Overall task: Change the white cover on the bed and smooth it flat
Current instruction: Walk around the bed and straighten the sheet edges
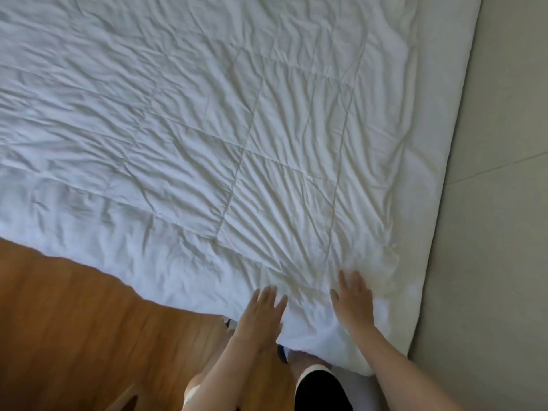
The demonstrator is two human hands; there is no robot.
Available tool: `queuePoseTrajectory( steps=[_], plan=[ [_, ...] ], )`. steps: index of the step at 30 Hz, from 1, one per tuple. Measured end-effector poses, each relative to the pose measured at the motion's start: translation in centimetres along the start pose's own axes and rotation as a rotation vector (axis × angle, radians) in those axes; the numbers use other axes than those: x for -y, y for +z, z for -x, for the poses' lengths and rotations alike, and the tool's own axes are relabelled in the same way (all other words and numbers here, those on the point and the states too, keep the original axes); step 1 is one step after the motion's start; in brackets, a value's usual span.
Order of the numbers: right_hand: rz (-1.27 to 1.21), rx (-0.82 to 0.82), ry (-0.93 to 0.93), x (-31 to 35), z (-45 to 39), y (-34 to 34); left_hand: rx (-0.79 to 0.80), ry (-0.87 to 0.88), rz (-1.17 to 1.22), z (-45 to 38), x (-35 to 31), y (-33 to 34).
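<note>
Head view: a person is leaning over the bed (439,203), pressing both hands flat on the white cover (207,129) near its corner at about 6 o'clock in the picture. The left hand (264,311) is lying palm down with fingers spread and straight, right at the cover's near edge where it is hanging over the wooden floor (74,321). The right hand (354,302) is resting just beside it, toward 3 o'clock, fingers likewise straight and slightly fanned, palm on the fabric; neither hand is pinching or gripping anything.

The cover is lying across nearly the whole bed, quilted stitch lines showing through it, and it is running with creases that fan outward from the hands toward 12 and 1 o'clock. That pattern suggests the palms are placed here to push slack away from the corner, so smoothing seems to be under way rather than finished. Toward 3 o'clock a pale band of the bed's side is showing beyond the cover's edge, and a grey tiled floor (504,262) is lying beyond that. Between the forearms, at 6 o'clock, the person's legs and feet are standing close against the bed, which looks like a stance chosen for reach.
</note>
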State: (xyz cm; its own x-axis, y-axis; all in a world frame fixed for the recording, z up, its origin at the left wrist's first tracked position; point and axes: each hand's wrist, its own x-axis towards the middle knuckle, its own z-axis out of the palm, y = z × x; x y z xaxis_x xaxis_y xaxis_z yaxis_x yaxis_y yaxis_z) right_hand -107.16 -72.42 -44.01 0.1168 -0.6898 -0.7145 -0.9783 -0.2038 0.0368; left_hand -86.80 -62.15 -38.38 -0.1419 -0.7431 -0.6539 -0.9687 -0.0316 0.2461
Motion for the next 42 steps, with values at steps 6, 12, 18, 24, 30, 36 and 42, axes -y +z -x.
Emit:
queuePoseTrajectory(
  steps=[6, 12, 18, 24, 30, 36, 42],
  plan=[
    [-0.032, 0.133, -0.139, 5.8, 7.8, -6.9, -0.024, -0.289, -0.017, 11.5, 8.6, -5.5],
    [0.008, 0.064, -0.196, 14.6, 13.3, -10.9, -0.100, -0.287, 0.055, 20.8, 16.0, -7.2],
    [-0.080, 0.172, -0.195, 29.4, 16.8, -12.7, -0.111, -0.415, 0.291, 29.8, 27.3, -8.2],
    [-0.082, 0.270, -0.350, 45.9, 19.1, -15.0, -0.149, -0.738, 0.717, 36.4, 38.6, -5.9],
    [0.013, 0.327, -0.487, 60.6, 19.2, -17.0, -0.140, -0.855, 0.915, 39.3, 46.8, -5.7],
    [0.145, 0.405, -0.615, 74.8, 16.6, -18.0, -0.124, -0.999, 1.035, 42.3, 57.0, -5.8],
    [0.314, 0.391, -0.735, 89.3, 15.7, -19.5, -0.107, -1.170, 1.141, 46.6, 67.5, -6.5]
  ],
)
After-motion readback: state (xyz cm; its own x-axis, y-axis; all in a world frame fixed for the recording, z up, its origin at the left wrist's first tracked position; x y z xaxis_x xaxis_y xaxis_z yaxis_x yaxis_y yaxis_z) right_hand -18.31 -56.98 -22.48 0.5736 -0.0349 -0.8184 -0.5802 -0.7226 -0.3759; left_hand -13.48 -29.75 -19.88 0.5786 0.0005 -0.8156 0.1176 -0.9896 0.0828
